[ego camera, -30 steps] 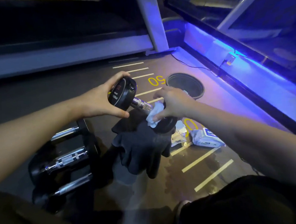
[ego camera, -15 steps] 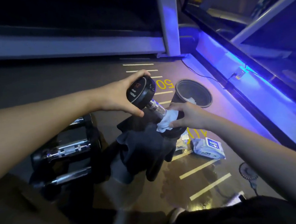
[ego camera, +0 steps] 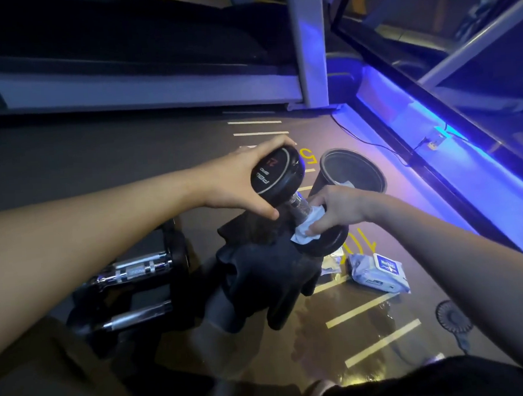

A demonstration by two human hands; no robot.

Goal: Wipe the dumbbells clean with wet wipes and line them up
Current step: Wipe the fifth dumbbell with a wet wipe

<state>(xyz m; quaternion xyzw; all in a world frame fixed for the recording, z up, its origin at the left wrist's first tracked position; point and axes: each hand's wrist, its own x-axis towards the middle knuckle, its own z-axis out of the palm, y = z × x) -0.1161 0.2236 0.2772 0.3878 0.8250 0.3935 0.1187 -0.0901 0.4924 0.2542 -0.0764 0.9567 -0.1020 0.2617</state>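
Note:
My left hand (ego camera: 238, 181) grips the upper black head of a tilted dumbbell (ego camera: 275, 176), whose lower head rests on the floor by a dark cloth (ego camera: 267, 276). My right hand (ego camera: 336, 207) pinches a white wet wipe (ego camera: 304, 233) against the chrome handle near the lower head. Two more dumbbells (ego camera: 134, 271) lie side by side on the floor at the left, chrome handles showing. A wipes pack (ego camera: 379, 272) lies on the floor at the right.
A round black bin (ego camera: 364, 165) holding a used wipe stands just behind the held dumbbell. A treadmill frame and post (ego camera: 306, 44) run across the back. A blue-lit ledge (ego camera: 433, 146) lines the right side. A small fan (ego camera: 453, 318) lies on the wet floor.
The view has shifted a little. My right hand with the wipe has slid down the handle toward the lower head while my left hand keeps hold of the upper head.

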